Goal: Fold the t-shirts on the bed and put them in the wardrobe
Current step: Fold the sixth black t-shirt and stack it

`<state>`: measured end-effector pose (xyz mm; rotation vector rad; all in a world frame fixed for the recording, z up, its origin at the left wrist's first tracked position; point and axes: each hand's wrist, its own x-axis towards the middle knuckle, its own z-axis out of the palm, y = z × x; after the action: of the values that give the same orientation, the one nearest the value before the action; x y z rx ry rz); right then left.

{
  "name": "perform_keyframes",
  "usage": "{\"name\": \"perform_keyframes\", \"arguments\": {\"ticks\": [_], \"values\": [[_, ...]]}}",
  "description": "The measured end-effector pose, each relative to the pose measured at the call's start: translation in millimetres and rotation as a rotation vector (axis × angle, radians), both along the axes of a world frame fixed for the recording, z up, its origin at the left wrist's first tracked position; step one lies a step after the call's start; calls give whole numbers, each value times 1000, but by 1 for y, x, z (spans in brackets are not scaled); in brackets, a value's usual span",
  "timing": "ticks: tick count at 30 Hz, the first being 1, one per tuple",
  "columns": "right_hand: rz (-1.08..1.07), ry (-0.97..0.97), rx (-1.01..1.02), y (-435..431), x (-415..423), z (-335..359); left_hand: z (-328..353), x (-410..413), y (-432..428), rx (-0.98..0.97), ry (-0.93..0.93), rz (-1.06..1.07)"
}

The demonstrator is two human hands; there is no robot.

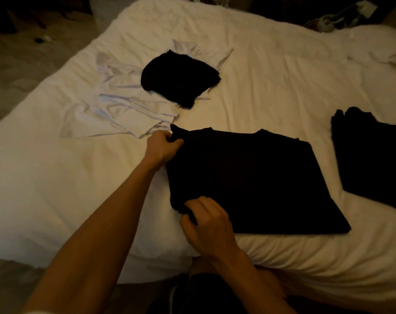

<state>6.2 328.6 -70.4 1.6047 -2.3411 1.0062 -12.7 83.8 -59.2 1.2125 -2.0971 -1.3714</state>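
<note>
A black t-shirt [256, 177] lies flat and partly folded on the white bed [272, 87], its collar toward the far side. My left hand [162, 145] grips its upper left corner near the shoulder. My right hand [206, 219] pinches its lower left edge. A crumpled black t-shirt [179, 78] sits farther back, on top of rumpled white t-shirts [120, 109]. Another black garment [371, 155] lies at the right edge of the bed.
The bed's near edge runs along the bottom of the view, with my legs just below it. Wooden floor [22, 64] shows at the left. Dark clutter and cables [333, 19] lie beyond the bed's far right corner.
</note>
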Motion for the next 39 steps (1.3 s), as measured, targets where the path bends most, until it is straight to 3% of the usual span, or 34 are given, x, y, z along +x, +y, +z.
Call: {"name": "perform_keyframes", "arguments": {"ticks": [8, 17, 29, 39], "values": [[-273, -263, -126, 53, -42, 39, 61, -48, 50, 56, 197, 11], [-526, -355, -200, 145, -116, 50, 90, -141, 144, 53, 224, -95], [-753, -489, -179, 244, -190, 14, 60, -255, 255, 95, 174, -231], [-787, -620, -41, 260, -205, -6, 30, -247, 261, -22, 90, -204]]}}
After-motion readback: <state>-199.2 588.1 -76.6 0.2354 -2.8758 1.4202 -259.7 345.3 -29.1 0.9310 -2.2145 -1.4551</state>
